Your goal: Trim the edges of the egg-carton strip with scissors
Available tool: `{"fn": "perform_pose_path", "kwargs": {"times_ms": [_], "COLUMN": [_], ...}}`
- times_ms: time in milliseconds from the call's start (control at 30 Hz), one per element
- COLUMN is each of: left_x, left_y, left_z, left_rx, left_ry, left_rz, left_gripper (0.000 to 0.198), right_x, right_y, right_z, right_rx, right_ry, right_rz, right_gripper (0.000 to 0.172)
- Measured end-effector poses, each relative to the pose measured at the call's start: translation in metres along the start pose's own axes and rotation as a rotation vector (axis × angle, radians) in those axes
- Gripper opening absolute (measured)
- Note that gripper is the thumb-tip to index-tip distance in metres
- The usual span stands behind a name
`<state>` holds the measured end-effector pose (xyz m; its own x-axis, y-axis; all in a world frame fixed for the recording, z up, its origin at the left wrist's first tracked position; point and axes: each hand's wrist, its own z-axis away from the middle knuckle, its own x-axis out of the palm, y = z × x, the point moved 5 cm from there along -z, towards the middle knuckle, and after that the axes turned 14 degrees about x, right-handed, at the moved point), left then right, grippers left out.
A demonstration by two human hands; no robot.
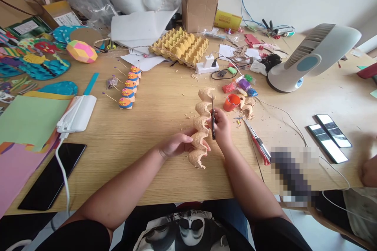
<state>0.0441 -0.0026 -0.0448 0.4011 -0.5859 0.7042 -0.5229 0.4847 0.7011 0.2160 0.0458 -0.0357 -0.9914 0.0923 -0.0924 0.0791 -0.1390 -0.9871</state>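
My left hand (176, 145) is closed on the lower part of a tan strip cut from an egg carton (200, 124), its thumb on the near side. The strip has a row of several cups and a ragged right edge. In my right hand (223, 128) is a pair of dark scissors (213, 119), blades pointing away from me along that right edge. Whether the blades touch the strip I cannot tell. Just beyond my right hand stand a small orange bucket (231, 102) and some carton scraps (247, 106).
A red utility knife (259, 143) lies right of my right forearm. Caterpillar figures (128, 93) stand to the left, with a yellow egg tray (181, 47) behind. A white fan (306, 60), phones (329, 137) and another person's arm (370, 170) are on the right.
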Motion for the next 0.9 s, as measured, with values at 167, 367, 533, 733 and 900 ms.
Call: {"fn": "perform_pose_path", "kwargs": {"times_ms": [167, 367, 533, 733, 900], "left_x": [0.0000, 0.0018, 0.0046, 0.0049, 0.0044], "left_y": [-0.0044, -0.0079, -0.0078, -0.0072, -0.0080], "left_z": [-0.0011, -0.0027, -0.0034, -0.0026, -0.0023], "left_rx": [0.001, 0.017, 0.023, 0.015, 0.021], "left_ry": [-0.012, -0.012, -0.018, -0.015, -0.025], "left_rz": [-0.005, 0.010, 0.028, 0.001, -0.001], "left_gripper": [0.073, 0.068, 0.070, 0.075, 0.074], "right_x": [0.0020, 0.0050, 0.0051, 0.0039, 0.0034], "right_y": [-0.0036, -0.0045, -0.0007, 0.0017, 0.0000], "right_z": [0.0019, 0.0030, 0.0010, 0.0004, 0.0012], "right_rx": [-0.019, -0.026, -0.037, -0.048, -0.035], "right_ry": [0.031, 0.036, 0.034, 0.039, 0.045], "right_rz": [0.017, 0.005, 0.003, 0.008, 0.044], "right_gripper": [0.031, 0.034, 0.035, 0.034, 0.032]}}
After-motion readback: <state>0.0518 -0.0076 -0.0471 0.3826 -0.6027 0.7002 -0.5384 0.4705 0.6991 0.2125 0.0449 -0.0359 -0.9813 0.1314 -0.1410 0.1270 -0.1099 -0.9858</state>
